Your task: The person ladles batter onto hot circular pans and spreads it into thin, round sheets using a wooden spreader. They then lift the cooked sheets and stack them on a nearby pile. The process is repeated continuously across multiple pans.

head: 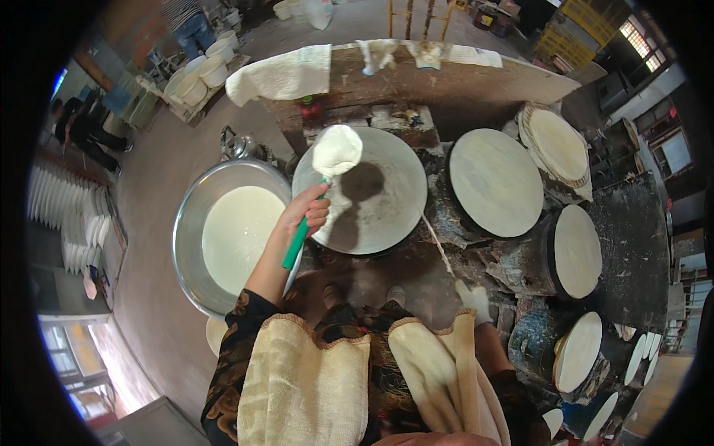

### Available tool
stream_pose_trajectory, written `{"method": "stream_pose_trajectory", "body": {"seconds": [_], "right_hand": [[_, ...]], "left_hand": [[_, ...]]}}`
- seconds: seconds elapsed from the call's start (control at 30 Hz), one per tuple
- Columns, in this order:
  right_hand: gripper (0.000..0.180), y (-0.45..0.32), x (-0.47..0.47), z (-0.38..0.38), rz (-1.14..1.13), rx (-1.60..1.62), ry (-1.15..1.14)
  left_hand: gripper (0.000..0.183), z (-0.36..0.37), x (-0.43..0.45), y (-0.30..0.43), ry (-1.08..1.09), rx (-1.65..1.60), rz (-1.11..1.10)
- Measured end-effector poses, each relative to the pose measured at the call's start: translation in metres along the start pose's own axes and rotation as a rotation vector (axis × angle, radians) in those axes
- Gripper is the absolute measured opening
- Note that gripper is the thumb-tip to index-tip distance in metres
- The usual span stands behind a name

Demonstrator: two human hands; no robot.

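My left hand [308, 207] is closed round the green handle of a ladle [337, 150], whose bowl is covered with white batter. The ladle is over a round flat griddle [385, 189] that has a thin whitish film and dark patches. To the left stands a large metal basin [187, 223] with pale liquid batter [242, 240] in it. My right hand [474, 301], in a white glove, grips a thin pale stick [438, 242]. The stick's far end reaches the griddle's right edge.
More griddles bearing pale round sheets [496, 181] curve along my right. A stack of round sheets [555, 145] lies at the back right. Behind the griddle, a low wall [385, 83] carries towels and gloves. A metal kettle [241, 146] stands behind the basin. Two people are farther off, upper left.
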State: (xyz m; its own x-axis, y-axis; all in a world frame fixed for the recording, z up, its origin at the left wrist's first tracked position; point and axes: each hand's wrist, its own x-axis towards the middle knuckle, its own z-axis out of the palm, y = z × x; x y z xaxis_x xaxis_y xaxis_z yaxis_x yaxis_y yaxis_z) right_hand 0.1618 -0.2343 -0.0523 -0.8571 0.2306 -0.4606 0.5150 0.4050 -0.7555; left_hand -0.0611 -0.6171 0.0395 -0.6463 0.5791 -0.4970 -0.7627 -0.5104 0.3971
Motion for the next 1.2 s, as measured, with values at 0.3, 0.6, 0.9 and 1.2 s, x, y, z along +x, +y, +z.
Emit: {"method": "stream_pose_trajectory", "body": {"seconds": [0.3,0.6,0.9,1.2], "right_hand": [[0.034,-0.048,0.053,0.055,0.254,1.053,-0.326],[0.034,-0.028,0.044,0.047,0.123,0.570,0.012],[0.042,-0.098,0.080,0.104,-0.073,0.246,-0.036],[0.030,-0.135,0.092,0.154,-0.055,0.456,-0.060]], "left_hand": [[0.018,0.031,0.138,-0.085,0.051,0.061,-0.078],[0.037,-0.009,0.173,-0.044,0.442,1.202,0.685],[0.051,-0.036,0.143,0.026,0.140,2.224,0.994],[0.052,-0.092,0.093,0.061,0.591,2.141,0.978]]}}
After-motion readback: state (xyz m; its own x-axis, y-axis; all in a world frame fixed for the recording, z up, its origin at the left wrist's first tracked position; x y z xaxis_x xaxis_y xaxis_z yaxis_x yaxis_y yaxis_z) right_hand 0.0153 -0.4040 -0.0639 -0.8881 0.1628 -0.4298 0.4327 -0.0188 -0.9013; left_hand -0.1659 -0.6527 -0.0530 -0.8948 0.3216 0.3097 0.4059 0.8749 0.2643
